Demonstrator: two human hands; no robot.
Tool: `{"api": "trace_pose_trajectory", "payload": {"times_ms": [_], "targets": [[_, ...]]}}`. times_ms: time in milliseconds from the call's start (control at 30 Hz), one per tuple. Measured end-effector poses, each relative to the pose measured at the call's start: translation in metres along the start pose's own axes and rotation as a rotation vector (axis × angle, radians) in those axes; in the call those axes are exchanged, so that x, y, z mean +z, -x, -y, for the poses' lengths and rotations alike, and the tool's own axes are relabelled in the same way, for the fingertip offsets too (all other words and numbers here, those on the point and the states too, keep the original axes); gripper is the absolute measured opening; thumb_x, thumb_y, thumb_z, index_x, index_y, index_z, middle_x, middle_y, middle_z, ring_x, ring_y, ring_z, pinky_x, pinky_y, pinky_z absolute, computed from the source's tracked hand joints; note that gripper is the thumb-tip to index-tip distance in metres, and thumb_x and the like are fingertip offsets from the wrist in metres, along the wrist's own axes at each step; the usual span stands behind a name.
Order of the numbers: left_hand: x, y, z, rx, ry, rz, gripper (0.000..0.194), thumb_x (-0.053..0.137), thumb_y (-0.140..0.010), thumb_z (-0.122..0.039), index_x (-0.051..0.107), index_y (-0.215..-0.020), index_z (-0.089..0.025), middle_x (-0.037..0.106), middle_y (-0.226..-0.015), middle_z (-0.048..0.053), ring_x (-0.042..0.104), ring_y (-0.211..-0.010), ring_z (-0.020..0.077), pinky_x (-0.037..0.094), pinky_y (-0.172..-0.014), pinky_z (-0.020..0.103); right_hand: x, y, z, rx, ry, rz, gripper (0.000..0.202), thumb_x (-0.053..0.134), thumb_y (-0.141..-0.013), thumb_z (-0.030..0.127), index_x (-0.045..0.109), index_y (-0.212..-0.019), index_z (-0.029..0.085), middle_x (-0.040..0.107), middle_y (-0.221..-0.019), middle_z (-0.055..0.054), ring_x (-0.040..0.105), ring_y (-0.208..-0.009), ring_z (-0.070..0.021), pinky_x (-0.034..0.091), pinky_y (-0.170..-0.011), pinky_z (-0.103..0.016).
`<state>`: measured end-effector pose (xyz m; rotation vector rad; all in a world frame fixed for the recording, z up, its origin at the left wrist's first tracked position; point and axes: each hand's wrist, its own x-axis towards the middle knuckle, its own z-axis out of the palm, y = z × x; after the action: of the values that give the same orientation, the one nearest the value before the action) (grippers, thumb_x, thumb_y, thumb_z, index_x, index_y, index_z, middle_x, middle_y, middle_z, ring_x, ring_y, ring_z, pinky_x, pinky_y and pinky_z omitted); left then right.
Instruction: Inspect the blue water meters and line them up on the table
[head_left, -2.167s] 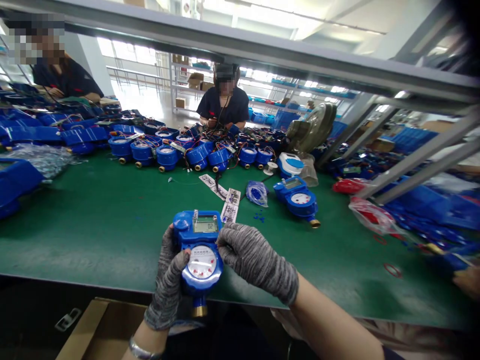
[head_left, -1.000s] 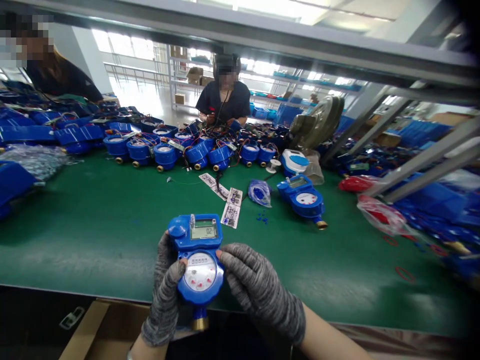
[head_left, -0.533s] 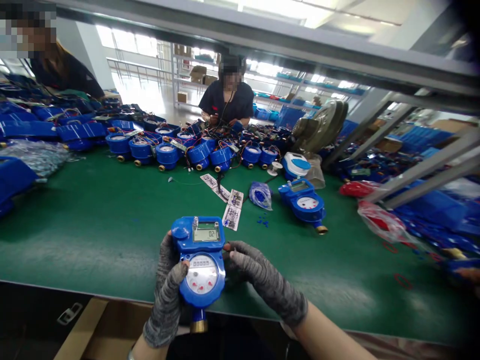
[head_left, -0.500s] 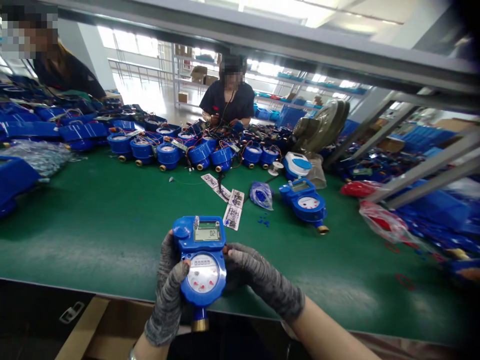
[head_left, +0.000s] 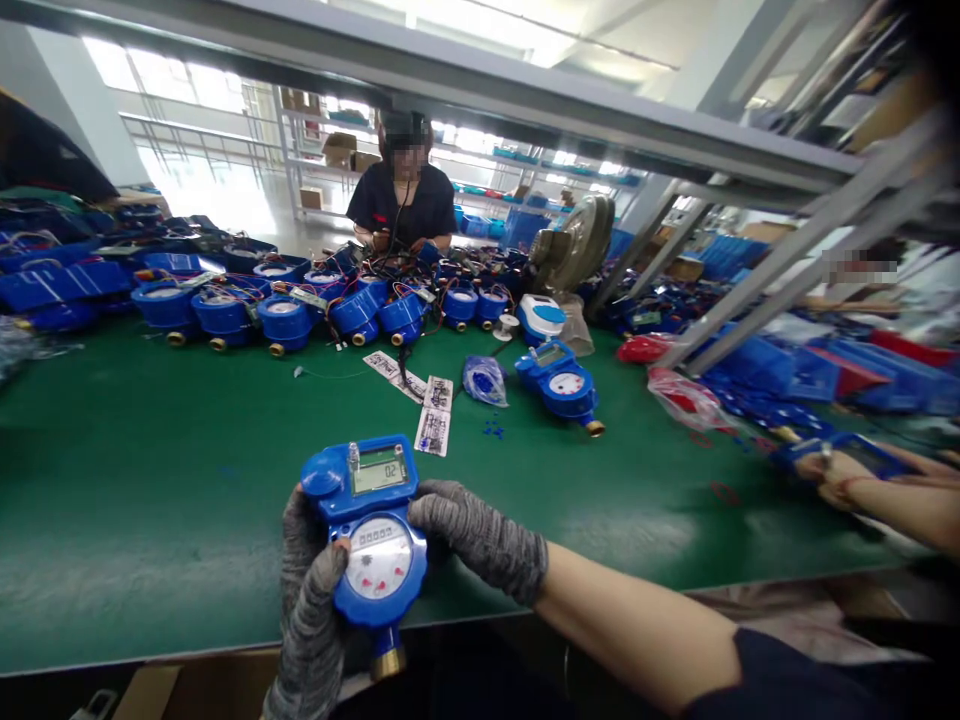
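Over the near edge of the table (head_left: 187, 520), grips meter (head_left: 367, 511) round its left side with left hand (head_left: 311, 612), touches its right edge with bent fingers of right hand (head_left: 480, 532); cannot tell any hold behind. Points long axis away, brass end (head_left: 388, 662) bodyward. Just beyond, faces labels (head_left: 435, 430), then bag (head_left: 486, 382) and second meter (head_left: 564, 385) rightward, wired meters (head_left: 281, 320), co-worker (head_left: 405, 205).
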<state>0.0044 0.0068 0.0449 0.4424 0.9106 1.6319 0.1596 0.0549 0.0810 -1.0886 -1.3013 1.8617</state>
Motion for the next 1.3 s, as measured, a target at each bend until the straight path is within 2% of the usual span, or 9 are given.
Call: {"api": "trace_pose_trajectory", "payload": {"times_ms": [133,233,267,367,533,733,967,1200,1300], "targets": [[0.002,0.001,0.0,-0.012,0.001,-0.016,0.071,0.07,-0.078,-0.037,0.041,-0.142,-0.044,0.058,-0.136,0.0,0.064,-0.109,0.0311,0.059,-0.082,0.04,-0.003,-0.001,-0.006,0.043,-0.064,0.028,0.04,0.072,-0.072,0.045,0.068,-0.096,0.013,0.065,-0.076,-0.003,0.058,-0.062,-0.014,0.049,-0.056,-0.024],[0.003,0.002,0.0,-0.019,-0.02,-0.034,0.074,0.072,-0.075,-0.04,0.042,-0.142,-0.044,0.059,-0.135,0.001,0.067,-0.103,0.031,0.06,-0.077,0.039,-0.033,-0.002,-0.004,0.023,0.178,0.085,0.044,0.064,-0.083,0.047,0.065,-0.113,0.014,0.068,-0.087,-0.005,0.063,-0.067,-0.0148,0.052,-0.061,-0.026],[0.003,0.002,-0.001,-0.021,-0.024,-0.043,0.075,0.073,-0.073,-0.041,0.042,-0.142,-0.043,0.06,-0.134,0.001,0.067,-0.101,0.0302,0.06,-0.074,0.037,-0.05,-0.004,-0.001,-0.04,0.353,0.001,0.044,0.06,-0.087,0.046,0.063,-0.118,0.016,0.069,-0.093,-0.006,0.064,-0.073,-0.0155,0.053,-0.066,-0.026],[0.001,0.002,0.0,-0.019,-0.024,-0.062,0.075,0.075,-0.072,-0.04,0.045,-0.14,-0.041,0.061,-0.132,0.001,0.067,-0.099,0.0262,0.059,-0.071,0.03,-0.113,-0.013,0.013,-0.233,0.885,-0.525,0.034,0.053,-0.093,0.037,0.063,-0.119,0.017,0.069,-0.103,-0.007,0.064,-0.089,-0.0169,0.051,-0.078,-0.028],[0.001,0.0,0.001,-0.004,-0.012,-0.048,0.069,0.074,-0.073,-0.04,0.049,-0.137,-0.041,0.062,-0.131,0.0,0.067,-0.098,0.0247,0.059,-0.074,0.03,-0.185,-0.027,0.022,-0.165,1.123,-0.734,0.022,0.054,-0.091,0.023,0.069,-0.105,0.014,0.07,-0.096,-0.01,0.063,-0.085,-0.0185,0.048,-0.079,-0.029],[0.001,-0.002,-0.001,-0.01,-0.014,-0.051,0.077,0.077,-0.069,-0.042,0.047,-0.139,-0.04,0.062,-0.132,0.002,0.069,-0.095,0.0259,0.06,-0.071,0.032,-0.186,-0.035,0.007,-0.077,1.335,-0.757,0.022,0.055,-0.093,0.019,0.069,-0.108,0.012,0.069,-0.101,-0.012,0.062,-0.095,-0.0189,0.046,-0.089,-0.031],[0.008,0.003,-0.004,-0.004,-0.006,-0.067,0.085,0.08,-0.066,-0.041,0.044,-0.143,-0.036,0.065,-0.127,0.007,0.07,-0.092,0.0286,0.06,-0.069,0.033,-0.195,-0.045,0.009,0.049,1.419,-0.712,0.022,0.059,-0.096,0.033,0.066,-0.104,0.014,0.066,-0.11,-0.008,0.063,-0.099,-0.02,0.051,-0.09,-0.041],[-0.015,0.008,0.006,0.059,-0.091,0.041,0.072,0.069,-0.081,-0.041,0.037,-0.146,-0.039,0.048,-0.148,0.004,0.053,-0.127,0.0309,0.049,-0.101,0.041,-0.209,-0.059,0.013,0.074,1.387,-0.705,0.013,0.063,-0.092,0.025,0.067,-0.097,0.014,0.068,-0.094,-0.006,0.065,-0.085,-0.0178,0.052,-0.081,-0.035],[-0.025,0.011,0.011,0.116,-0.162,0.104,0.072,0.068,-0.083,-0.038,0.036,-0.147,-0.037,0.039,-0.154,0.003,0.041,-0.138,0.0301,0.036,-0.113,0.041,-0.195,-0.054,0.023,-0.035,1.375,-0.71,0.009,0.062,-0.087,0.017,0.069,-0.09,0.013,0.07,-0.088,-0.01,0.065,-0.08,-0.0203,0.05,-0.077,-0.033]]}}
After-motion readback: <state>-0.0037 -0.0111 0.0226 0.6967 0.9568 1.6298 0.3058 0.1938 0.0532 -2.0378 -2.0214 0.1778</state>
